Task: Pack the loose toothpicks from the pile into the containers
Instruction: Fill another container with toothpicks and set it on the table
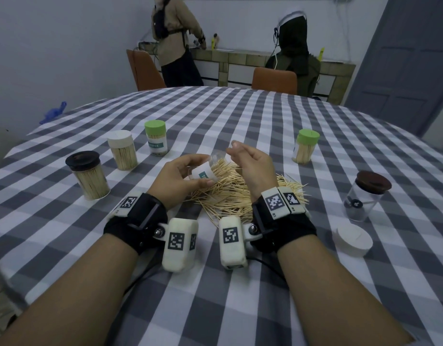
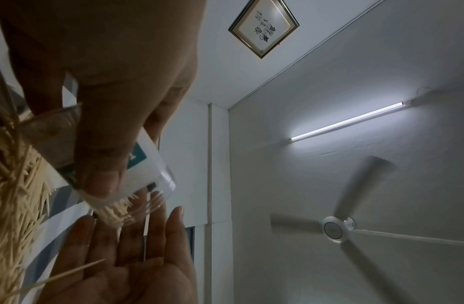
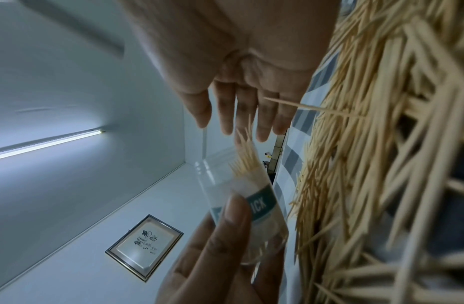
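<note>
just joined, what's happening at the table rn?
A person is packing toothpicks. The left hand grips a clear jar, tilted with its mouth toward the open right hand; some toothpicks are already in it. The loose pile lies under both hands on the checked cloth. Four lidded jars look full: black-lidded, white-lidded and two green-lidded. A brown-lidded jar looks nearly empty.

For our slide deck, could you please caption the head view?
Left hand tilts a clear container over the toothpick pile; open right hand hovers at its mouth.
</note>
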